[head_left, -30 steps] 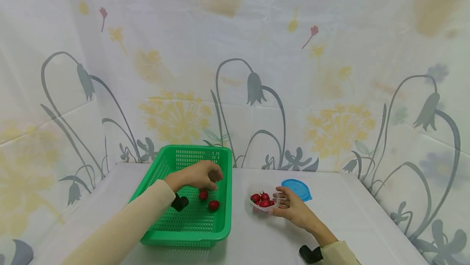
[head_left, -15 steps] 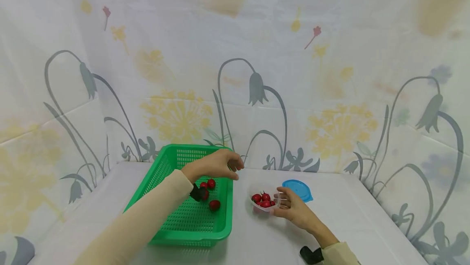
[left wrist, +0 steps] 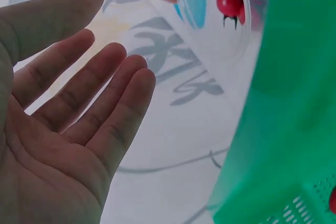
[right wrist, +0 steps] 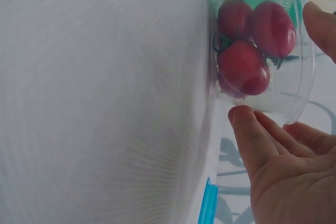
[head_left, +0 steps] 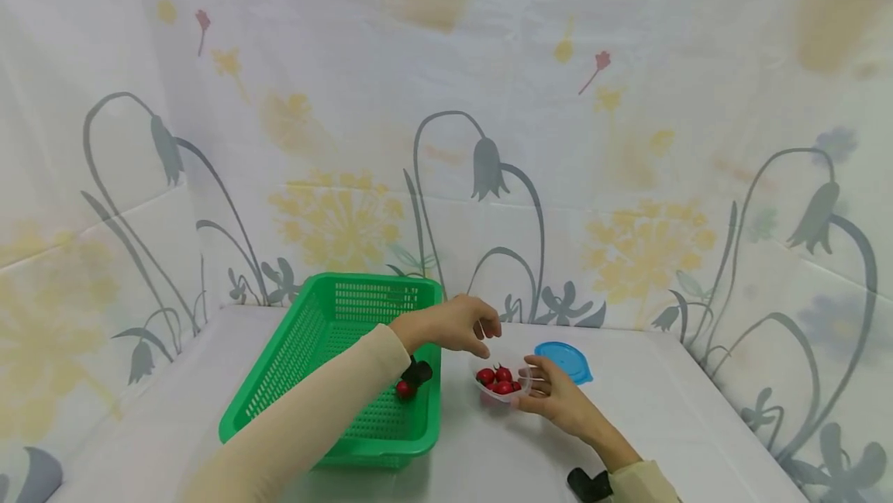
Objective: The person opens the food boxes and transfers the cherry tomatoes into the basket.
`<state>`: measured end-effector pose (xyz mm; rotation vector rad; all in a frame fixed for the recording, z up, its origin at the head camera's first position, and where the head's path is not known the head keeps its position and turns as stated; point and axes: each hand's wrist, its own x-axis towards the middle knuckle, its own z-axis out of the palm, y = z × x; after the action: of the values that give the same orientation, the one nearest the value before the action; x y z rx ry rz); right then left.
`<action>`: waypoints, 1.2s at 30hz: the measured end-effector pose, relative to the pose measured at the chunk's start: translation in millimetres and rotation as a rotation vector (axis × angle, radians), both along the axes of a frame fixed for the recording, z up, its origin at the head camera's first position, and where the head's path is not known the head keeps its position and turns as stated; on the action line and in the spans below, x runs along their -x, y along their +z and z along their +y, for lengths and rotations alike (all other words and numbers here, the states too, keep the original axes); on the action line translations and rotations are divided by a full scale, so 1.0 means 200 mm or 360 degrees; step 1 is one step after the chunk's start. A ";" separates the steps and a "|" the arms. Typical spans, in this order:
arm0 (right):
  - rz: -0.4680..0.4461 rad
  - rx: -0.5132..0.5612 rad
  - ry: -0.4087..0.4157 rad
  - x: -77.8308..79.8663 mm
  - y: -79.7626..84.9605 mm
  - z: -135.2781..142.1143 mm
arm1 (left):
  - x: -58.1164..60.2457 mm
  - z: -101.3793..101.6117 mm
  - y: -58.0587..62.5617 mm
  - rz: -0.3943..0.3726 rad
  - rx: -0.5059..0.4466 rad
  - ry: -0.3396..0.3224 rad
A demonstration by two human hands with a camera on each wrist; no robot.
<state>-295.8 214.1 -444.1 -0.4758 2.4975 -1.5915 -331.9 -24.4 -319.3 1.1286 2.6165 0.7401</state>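
Observation:
My left hand [head_left: 456, 325] hovers just past the right rim of the green basket [head_left: 434, 418], near the small clear plastic container [head_left: 494, 401]. Its palm faces the camera in the left wrist view, with relaxed fingers [left wrist: 123, 108] and nothing held. Several red cherry tomatoes [right wrist: 244, 69] lie inside the container. On the container's right side, my right hand [head_left: 561, 406] holds it, thumb near the rim and fingers against the wall. In the basket a red tomato [head_left: 405, 390] shows beside my left wrist; my forearm hides much of the basket floor.
Behind the container and my right hand, a blue lid [head_left: 565, 361] lies on the white table [head_left: 516, 464]. A flower-printed white cloth [head_left: 349, 139] hangs behind the table. The basket's tall perforated walls stand left of the container.
My left hand has moved right, from over the basket to beyond its right rim, close to the container. My right hand and the container have stayed in place.

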 end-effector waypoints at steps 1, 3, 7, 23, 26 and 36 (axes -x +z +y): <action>0.0001 0.0002 0.0007 0.00 0.00 0.00 | 0.00 0.01 0.00 0.0006 0.0014 -0.0003; 0.0008 0.0014 0.0025 0.00 0.00 0.00 | 0.00 0.04 -0.02 -0.0004 0.0028 0.0001; 0.0006 0.0048 0.0046 0.00 0.00 -0.01 | 0.00 0.08 -0.05 -0.0042 0.0048 0.0029; 0.0005 0.0083 0.0057 0.00 0.00 0.00 | 0.03 0.23 -0.15 -0.0117 0.0250 0.0110; 0.0012 0.0086 0.0065 -0.01 0.00 0.00 | 0.03 0.25 -0.16 -0.0140 0.0300 0.0114; 0.0017 0.0065 0.0057 0.00 0.00 0.01 | 0.03 0.29 -0.21 -0.0161 0.0511 0.0084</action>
<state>-294.9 215.6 -444.4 -0.5330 2.4538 -1.6341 -338.5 34.2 -360.5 0.9087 2.5681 0.3560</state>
